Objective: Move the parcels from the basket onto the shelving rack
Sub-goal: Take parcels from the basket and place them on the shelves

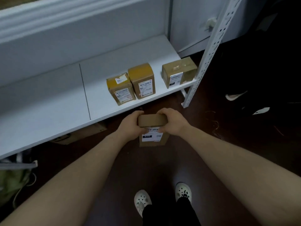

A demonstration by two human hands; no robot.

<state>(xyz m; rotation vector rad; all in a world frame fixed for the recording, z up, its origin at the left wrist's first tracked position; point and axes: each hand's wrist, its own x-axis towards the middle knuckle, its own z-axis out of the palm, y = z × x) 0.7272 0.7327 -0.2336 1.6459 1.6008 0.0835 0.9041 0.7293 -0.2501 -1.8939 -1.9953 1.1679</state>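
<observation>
Parcel (153, 120) hangs just in front of the shelf (48, 103), near its front edge, with left hand (130, 126) and right hand (175, 123) curled round its top corners. Better to carry it level over that edge, then set it upright on the shelf's bare middle, label facing outward, before letting go.

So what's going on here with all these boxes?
A person is putting parcels on a rack. They hold one parcel in front of the white shelf, with the left hand and right hand gripping its upper end from either side. It is not on the shelf yet. Three boxes already stand near the shelf's right end. The basket is out of view.
</observation>
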